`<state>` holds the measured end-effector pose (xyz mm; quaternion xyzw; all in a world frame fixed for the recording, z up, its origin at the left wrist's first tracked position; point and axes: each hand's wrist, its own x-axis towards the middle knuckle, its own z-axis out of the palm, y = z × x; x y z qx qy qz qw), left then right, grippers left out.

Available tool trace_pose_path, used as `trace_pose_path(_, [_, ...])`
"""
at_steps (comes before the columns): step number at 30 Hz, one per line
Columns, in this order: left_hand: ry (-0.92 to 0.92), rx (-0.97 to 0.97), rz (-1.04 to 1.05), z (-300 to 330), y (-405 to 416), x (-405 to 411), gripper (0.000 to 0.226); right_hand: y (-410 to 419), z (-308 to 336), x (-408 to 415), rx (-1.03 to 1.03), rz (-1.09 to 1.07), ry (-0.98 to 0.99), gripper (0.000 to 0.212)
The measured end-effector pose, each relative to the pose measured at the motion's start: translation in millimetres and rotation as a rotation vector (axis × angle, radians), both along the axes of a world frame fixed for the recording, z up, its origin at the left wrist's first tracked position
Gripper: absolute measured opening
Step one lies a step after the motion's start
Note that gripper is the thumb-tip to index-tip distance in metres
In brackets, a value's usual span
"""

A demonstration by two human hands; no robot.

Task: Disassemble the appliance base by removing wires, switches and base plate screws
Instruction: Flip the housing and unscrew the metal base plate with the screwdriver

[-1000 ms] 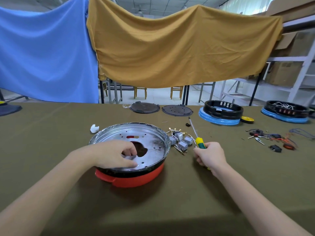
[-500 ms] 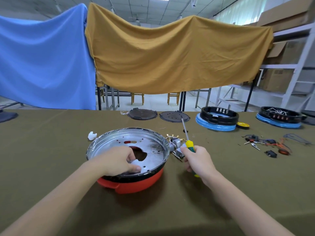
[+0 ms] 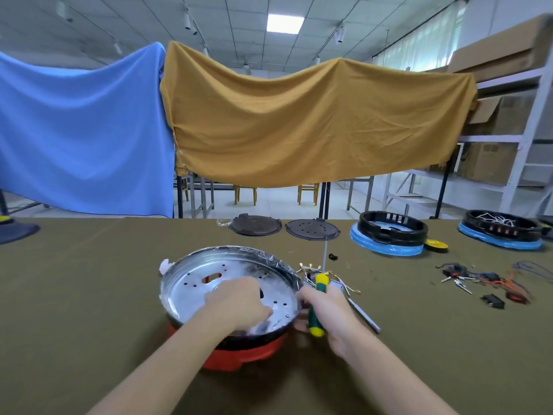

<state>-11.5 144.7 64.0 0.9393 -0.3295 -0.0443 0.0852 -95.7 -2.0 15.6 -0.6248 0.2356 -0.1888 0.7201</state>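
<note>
The appliance base (image 3: 239,354), red below with a black ring, sits on the table in front of me. A round silver metal plate (image 3: 191,283) with holes covers its top. My left hand (image 3: 239,304) rests on the plate, fingers curled near the central opening. My right hand (image 3: 326,310) grips a screwdriver (image 3: 318,295) with a yellow and green handle, its shaft pointing up and away, just right of the plate's rim. Removed switches and wire terminals (image 3: 338,283) lie behind my right hand.
Two dark round plates (image 3: 256,225) (image 3: 312,229) lie at the table's far edge. Two black and blue bases (image 3: 389,238) (image 3: 502,232) stand at the right, with a yellow tape roll (image 3: 437,245). Loose wires and parts (image 3: 484,283) are scattered on the right.
My right hand has brought the screwdriver left to the plate's rim, shaft now more upright. My left hand slid toward the plate's near right side. The view has tilted upward.
</note>
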Motion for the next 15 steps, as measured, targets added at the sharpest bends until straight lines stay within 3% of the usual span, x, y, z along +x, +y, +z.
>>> trace_pose_path(3, [0.058, -0.164, -0.043, 4, 16, 10, 0.030, -6, 2, 5, -0.048, -0.052, 0.002, 0.014])
trace_pose_path(6, [-0.084, -0.336, 0.057, 12, 41, 35, 0.011, -11, 7, 12, -0.107, -0.086, 0.007, 0.011])
trace_pose_path(8, [-0.096, -0.430, 0.155, 10, 61, 58, 0.023, -15, 9, 16, -0.136, -0.101, 0.016, 0.011])
trace_pose_path(11, [0.243, -0.734, 0.303, 0, 86, 89, 0.038, -22, 10, 23, -0.149, -0.109, 0.023, 0.012])
trace_pose_path(15, [0.637, -0.995, 0.335, -25, 96, 111, 0.033, -31, 1, 31, -0.112, -0.095, -0.010, 0.014])
